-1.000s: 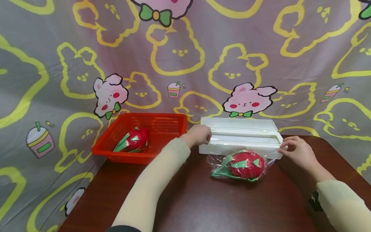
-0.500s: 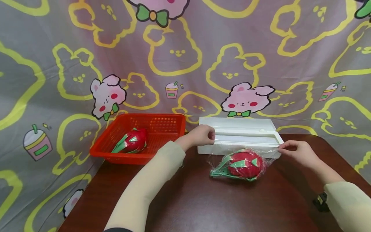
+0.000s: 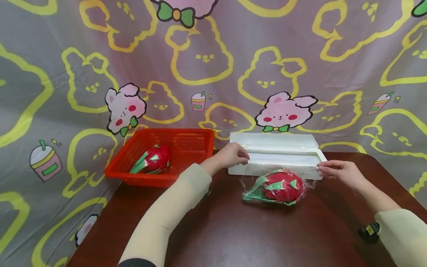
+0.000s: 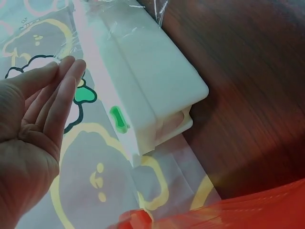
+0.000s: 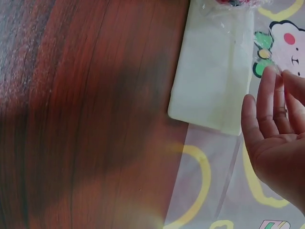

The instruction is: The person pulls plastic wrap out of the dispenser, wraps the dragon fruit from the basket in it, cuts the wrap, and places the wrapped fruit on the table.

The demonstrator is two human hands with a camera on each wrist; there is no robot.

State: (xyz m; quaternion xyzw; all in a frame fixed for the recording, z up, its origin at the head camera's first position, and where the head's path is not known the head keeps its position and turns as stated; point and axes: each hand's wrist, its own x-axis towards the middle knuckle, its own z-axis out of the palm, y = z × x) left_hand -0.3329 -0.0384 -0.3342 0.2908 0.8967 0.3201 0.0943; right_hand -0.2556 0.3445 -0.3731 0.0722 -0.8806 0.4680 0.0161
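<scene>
A red and green dragon fruit (image 3: 283,187) lies on the table, loosely covered by clear cling film (image 3: 245,183). Behind it stands a long white cling film dispenser (image 3: 241,170), its lid raised and a pale roll showing inside. My left hand (image 3: 230,155) is over the dispenser's left end, thumb and fingertips pinching an edge of the film; the left wrist view shows the film (image 4: 71,50) at those fingertips. At the dispenser's right front corner, my right hand (image 3: 341,173) pinches the film's other side between thumb and fingers. The film spans between both hands.
An orange-red plastic basket (image 3: 200,137) stands at the left, with a second dragon fruit (image 3: 156,159) in it. A patterned curtain (image 3: 207,44) hangs right behind the dark wooden table (image 3: 260,237). The left forearm passes close to the basket's right front corner.
My left fingertips have shifted slightly right and my right fingertips slightly left, drawing closer together. The film's right side hangs nearer the dragon fruit. The dispenser and basket have stayed put.
</scene>
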